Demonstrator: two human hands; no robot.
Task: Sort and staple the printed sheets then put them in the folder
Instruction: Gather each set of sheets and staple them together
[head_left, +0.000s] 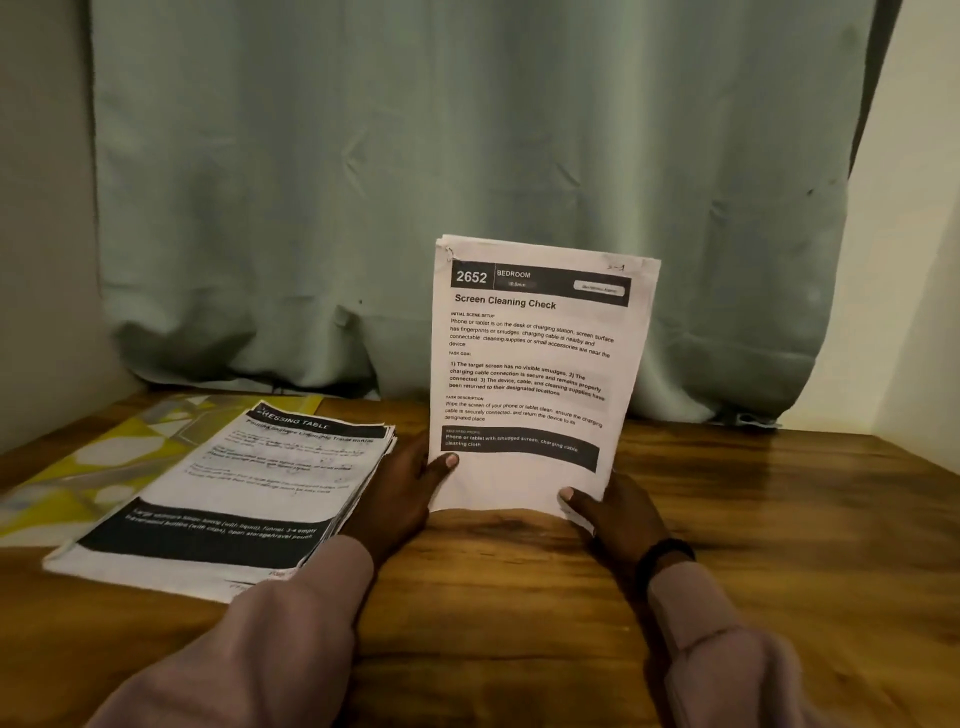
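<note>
Bare wooden counter (779, 519) lies open to the right. On the left, a flat paper stack (223, 499) over a yellow folder (104, 457) fills the space. A curtain (467, 182) closes the back edge.

Mauve sleeves (291, 639), black wristband (662, 558)

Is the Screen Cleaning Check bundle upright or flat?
Upright: the bundle stands on its bottom edge on the table, left hand and right hand holding its lower corners.

Upright stapled sheets (535, 364), flat stack (223, 499)
</note>
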